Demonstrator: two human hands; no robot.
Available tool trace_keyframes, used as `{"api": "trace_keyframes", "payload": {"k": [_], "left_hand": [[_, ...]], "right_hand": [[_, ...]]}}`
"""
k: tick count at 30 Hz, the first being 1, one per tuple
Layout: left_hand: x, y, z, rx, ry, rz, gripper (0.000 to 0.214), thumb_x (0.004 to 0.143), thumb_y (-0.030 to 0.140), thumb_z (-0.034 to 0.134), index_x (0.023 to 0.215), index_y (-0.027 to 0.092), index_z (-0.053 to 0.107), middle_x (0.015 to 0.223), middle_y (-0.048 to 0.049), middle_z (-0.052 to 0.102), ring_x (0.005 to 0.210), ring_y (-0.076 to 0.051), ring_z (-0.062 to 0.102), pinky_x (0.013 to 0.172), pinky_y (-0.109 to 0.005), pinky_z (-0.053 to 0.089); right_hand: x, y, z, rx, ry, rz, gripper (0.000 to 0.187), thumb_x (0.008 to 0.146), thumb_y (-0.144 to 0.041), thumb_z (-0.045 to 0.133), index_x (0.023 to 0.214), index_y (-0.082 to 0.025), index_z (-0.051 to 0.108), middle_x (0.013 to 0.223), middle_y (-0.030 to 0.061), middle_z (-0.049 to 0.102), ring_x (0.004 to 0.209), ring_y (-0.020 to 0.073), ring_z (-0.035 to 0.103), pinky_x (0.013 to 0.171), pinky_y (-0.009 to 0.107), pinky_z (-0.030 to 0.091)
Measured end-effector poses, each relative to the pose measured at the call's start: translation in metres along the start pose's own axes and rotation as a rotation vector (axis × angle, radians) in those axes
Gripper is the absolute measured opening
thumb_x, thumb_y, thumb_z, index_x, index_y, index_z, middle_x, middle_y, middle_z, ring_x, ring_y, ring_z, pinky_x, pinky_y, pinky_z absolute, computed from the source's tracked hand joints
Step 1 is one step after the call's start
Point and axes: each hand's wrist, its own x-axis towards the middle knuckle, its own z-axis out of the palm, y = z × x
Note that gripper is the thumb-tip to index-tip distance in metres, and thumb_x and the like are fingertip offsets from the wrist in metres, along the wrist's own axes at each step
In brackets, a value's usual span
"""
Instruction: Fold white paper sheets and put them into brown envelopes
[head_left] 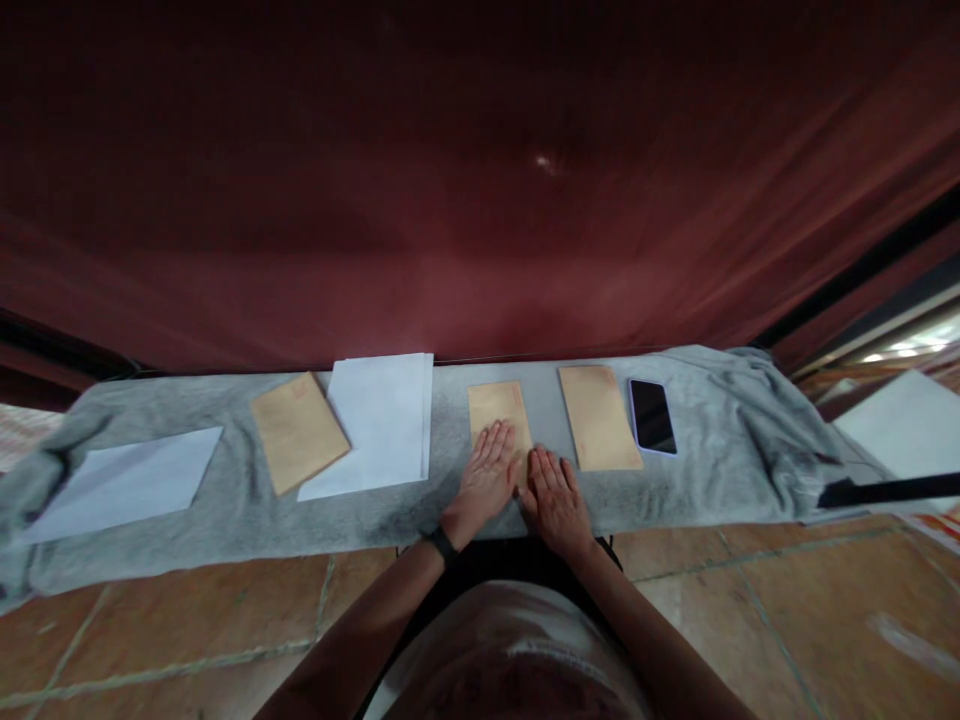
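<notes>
A brown envelope lies on the grey cloth in front of me. My left hand rests flat on its lower part, fingers stretched out. My right hand lies flat beside it, fingers together and extended, touching the envelope's lower right edge and the cloth. A black band sits on my left wrist. A second brown envelope lies just right of my hands, and a third lies further left.
A black phone lies right of the second envelope. A stack of white paper sits left of centre, and another white sheet at far left. A dark red curtain hangs behind. Tiled floor is below the cloth's edge.
</notes>
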Motion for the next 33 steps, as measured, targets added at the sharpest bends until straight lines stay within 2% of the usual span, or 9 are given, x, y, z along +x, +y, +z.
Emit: {"api": "trace_keyframes", "payload": {"k": [5,10,20,27,30,33], "left_hand": [[0.032,0.008,0.012,-0.018,-0.061,0.004,0.059,0.105,0.036,0.03,0.156,0.007,0.031,0.164,-0.0139,0.032,0.155,-0.023,0.019,0.127,-0.044,0.021],[0.05,-0.006,0.018,0.015,-0.069,-0.07,0.063,0.103,0.038,0.033,0.157,0.005,0.028,0.165,-0.0144,0.026,0.156,-0.024,0.016,0.128,-0.044,0.016],[0.052,-0.03,0.017,0.039,-0.005,-0.176,0.062,0.104,0.04,0.029,0.157,0.007,0.03,0.163,-0.016,0.032,0.154,-0.026,0.022,0.126,-0.047,0.02],[0.049,-0.051,0.011,0.069,-0.028,-0.247,0.064,0.104,0.039,0.024,0.155,0.002,0.032,0.162,-0.018,0.033,0.153,-0.027,0.025,0.126,-0.045,0.019],[0.05,-0.049,0.009,0.075,-0.029,-0.282,0.063,0.104,0.039,0.025,0.155,0.003,0.033,0.162,-0.0174,0.033,0.153,-0.027,0.025,0.126,-0.047,0.019],[0.055,-0.037,0.012,0.062,-0.018,-0.268,0.061,0.104,0.036,0.024,0.155,0.004,0.033,0.162,-0.0168,0.034,0.153,-0.026,0.025,0.126,-0.046,0.019]], "right_hand": [[-0.001,0.001,0.002,-0.002,-0.004,-0.006,0.059,0.106,-0.037,0.038,0.158,-0.01,0.031,0.158,0.0171,0.041,0.146,0.0288,0.039,0.122,0.05,0.027],[0.0,0.002,0.005,0.008,-0.002,0.01,0.062,0.106,-0.037,0.037,0.159,-0.007,0.026,0.157,0.0173,0.042,0.146,0.0285,0.039,0.122,0.049,0.026],[0.0,0.001,0.002,0.048,-0.011,0.036,0.062,0.106,-0.039,0.038,0.159,-0.009,0.027,0.157,0.017,0.042,0.145,0.0283,0.041,0.122,0.049,0.028],[0.0,0.001,0.003,0.055,0.018,0.029,0.062,0.106,-0.039,0.037,0.159,-0.009,0.025,0.157,0.0173,0.043,0.145,0.0285,0.042,0.121,0.05,0.028],[0.0,0.0,0.003,0.052,0.008,0.03,0.061,0.106,-0.039,0.038,0.158,-0.008,0.028,0.156,0.0178,0.043,0.145,0.0286,0.041,0.121,0.05,0.028],[0.001,0.0,0.003,0.051,0.005,0.036,0.061,0.106,-0.039,0.038,0.156,-0.006,0.031,0.157,0.0179,0.043,0.145,0.0286,0.041,0.121,0.049,0.027]]}}
